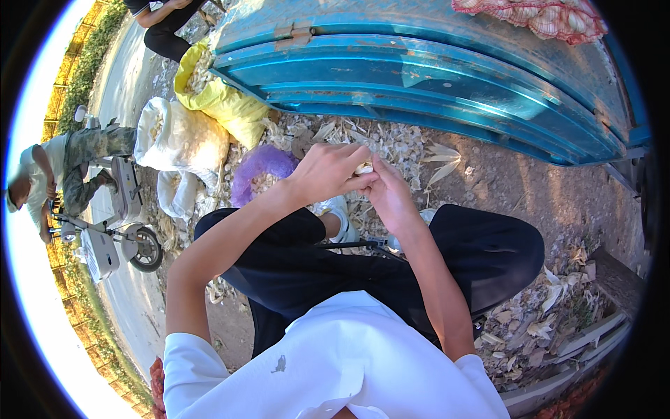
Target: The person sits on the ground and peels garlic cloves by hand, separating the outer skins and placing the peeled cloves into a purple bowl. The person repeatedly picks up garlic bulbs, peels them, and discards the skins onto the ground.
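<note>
My left hand (331, 170) and my right hand (388, 195) meet over the gap between my knees. Between their fingertips is a small whitish piece of garlic (365, 168), mostly covered by the fingers; both hands seem to grip it. Below and to the left of my left hand, a purple mesh bag (243, 175) stands on the ground, holding pale garlic cloves (263, 183). Dry husks and garlic skins (395, 149) lie scattered beneath and beyond my hands.
A blue metal cart bed (419, 78) spans the far side, with a red net bag of garlic (544, 18) on it. Yellow (235, 107) and white sacks (180, 139) stand left. One person sits at upper left; another is on an electric scooter (118, 235). Wooden boards (591, 332) lie lower right.
</note>
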Tool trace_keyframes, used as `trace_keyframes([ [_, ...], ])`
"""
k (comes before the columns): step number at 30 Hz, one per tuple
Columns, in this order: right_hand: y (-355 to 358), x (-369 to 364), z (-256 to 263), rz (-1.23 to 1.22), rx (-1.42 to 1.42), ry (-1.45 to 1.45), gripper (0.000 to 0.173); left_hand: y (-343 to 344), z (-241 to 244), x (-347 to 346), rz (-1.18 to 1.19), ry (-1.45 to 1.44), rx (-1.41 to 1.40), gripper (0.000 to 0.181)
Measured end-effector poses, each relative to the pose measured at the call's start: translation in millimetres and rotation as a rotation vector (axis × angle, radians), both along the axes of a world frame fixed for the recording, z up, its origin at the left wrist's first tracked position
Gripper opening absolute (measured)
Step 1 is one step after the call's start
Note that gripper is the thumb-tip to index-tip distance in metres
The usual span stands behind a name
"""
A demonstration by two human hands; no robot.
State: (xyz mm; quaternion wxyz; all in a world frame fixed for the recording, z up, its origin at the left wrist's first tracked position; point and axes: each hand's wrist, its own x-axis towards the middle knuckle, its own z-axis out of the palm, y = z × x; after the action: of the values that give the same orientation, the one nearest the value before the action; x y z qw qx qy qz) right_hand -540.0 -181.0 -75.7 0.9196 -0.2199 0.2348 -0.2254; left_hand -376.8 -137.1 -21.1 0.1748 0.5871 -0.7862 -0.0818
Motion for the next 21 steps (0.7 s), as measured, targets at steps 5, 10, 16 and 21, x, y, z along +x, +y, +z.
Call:
trace_keyframes([
  [5, 4, 2, 10, 0.009, -0.039, -0.031, 0.031, 4, -9, 0, -0.022, -0.181, -0.137, 0.026],
  [10, 7, 5, 14, 0.008, -0.076, 0.058, 0.031, 4, -12, 0, -0.018, -0.251, -0.156, 0.021],
  [16, 7, 1, 6, 0.012, -0.104, 0.064, 0.033, 5, -15, -2, -0.004, -0.133, -0.089, 0.026],
  [21, 4, 0, 8, -0.013, -0.037, 0.101, 0.033, 9, -15, -7, 0.047, 0.154, 0.006, 0.027],
])
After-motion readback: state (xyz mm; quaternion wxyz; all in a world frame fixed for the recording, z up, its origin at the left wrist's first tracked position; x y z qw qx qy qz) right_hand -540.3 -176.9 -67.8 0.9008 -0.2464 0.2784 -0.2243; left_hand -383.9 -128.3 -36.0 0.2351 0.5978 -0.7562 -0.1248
